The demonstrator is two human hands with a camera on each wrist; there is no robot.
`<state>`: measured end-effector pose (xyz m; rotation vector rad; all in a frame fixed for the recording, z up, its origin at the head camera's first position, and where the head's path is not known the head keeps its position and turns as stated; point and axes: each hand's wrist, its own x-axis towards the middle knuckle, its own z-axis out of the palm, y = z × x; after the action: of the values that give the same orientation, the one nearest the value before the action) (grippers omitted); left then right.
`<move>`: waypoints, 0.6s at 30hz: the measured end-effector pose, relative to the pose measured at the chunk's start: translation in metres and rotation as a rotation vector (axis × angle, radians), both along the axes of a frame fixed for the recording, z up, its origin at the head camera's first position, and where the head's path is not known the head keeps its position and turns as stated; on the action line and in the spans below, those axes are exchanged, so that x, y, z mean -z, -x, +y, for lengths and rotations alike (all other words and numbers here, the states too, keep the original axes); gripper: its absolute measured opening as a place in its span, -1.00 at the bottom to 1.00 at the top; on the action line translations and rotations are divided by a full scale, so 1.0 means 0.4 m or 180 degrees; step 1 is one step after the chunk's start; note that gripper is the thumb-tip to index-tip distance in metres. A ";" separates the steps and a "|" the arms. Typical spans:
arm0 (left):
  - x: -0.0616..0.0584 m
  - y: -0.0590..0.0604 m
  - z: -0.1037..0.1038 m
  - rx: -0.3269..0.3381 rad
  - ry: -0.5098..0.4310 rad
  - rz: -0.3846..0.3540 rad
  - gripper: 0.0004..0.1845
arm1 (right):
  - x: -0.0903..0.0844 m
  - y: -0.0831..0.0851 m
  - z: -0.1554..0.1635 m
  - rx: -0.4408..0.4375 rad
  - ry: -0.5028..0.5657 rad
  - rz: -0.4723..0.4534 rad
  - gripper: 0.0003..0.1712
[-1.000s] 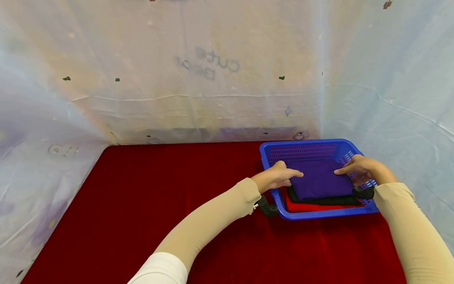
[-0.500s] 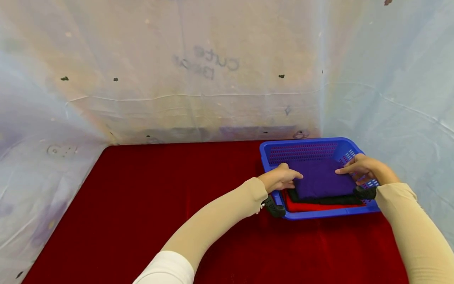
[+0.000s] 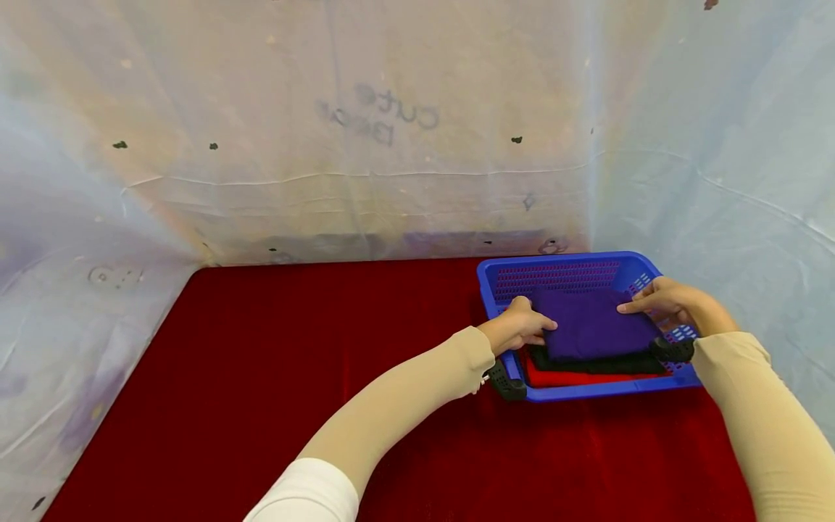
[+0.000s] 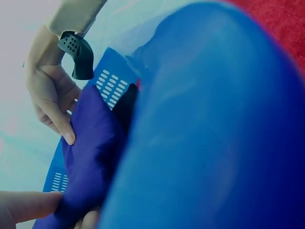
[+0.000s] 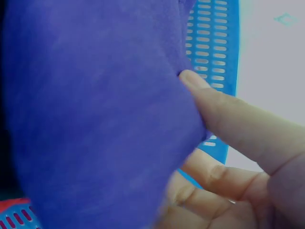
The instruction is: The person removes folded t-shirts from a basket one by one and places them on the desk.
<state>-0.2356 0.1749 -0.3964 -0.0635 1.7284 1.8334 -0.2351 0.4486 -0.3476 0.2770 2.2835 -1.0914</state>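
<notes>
A folded purple cloth (image 3: 596, 325) is held level between both hands over the blue plastic basket (image 3: 587, 392). My left hand (image 3: 520, 325) pinches its left edge, thumb on top and fingers beneath. On the opposite edge, my right hand (image 3: 668, 303) grips it the same way; the right wrist view shows the thumb (image 5: 228, 114) on the purple fabric with the fingers curled under. Below the purple piece lie a folded black cloth (image 3: 607, 365) and, under that, a red cloth (image 3: 561, 378). In the left wrist view, the basket's blurred rim hides much of the scene.
The basket stands at the back right of a table (image 3: 293, 362) covered in dark red cloth. Pale printed plastic sheeting (image 3: 391, 145) hangs behind and along both sides, close to the basket's right end. A black wrist camera mount (image 3: 507, 382) overlaps the basket's left rim.
The purple cloth has risen slightly, and more of the black cloth shows beneath it. My left hand has shifted a little to the right; my right hand has moved slightly up.
</notes>
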 end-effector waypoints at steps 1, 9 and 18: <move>-0.001 -0.001 0.000 -0.0033 0.0018 0.0035 -0.22 | -0.003 0.000 -0.001 0.0003 0.0008 0.0002 -0.79; -0.019 -0.017 0.004 -0.0131 0.0067 0.0183 -0.26 | -0.025 -0.020 0.006 -0.0166 -0.0078 0.0145 -0.50; -0.049 -0.021 -0.005 -0.0132 -0.0224 0.0184 -0.25 | -0.043 -0.051 0.020 -0.0239 -0.0193 0.0319 -0.05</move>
<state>-0.2272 0.1730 -0.3766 -0.0181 1.7115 1.9421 -0.2148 0.4567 -0.3304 0.1622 2.3982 -1.0203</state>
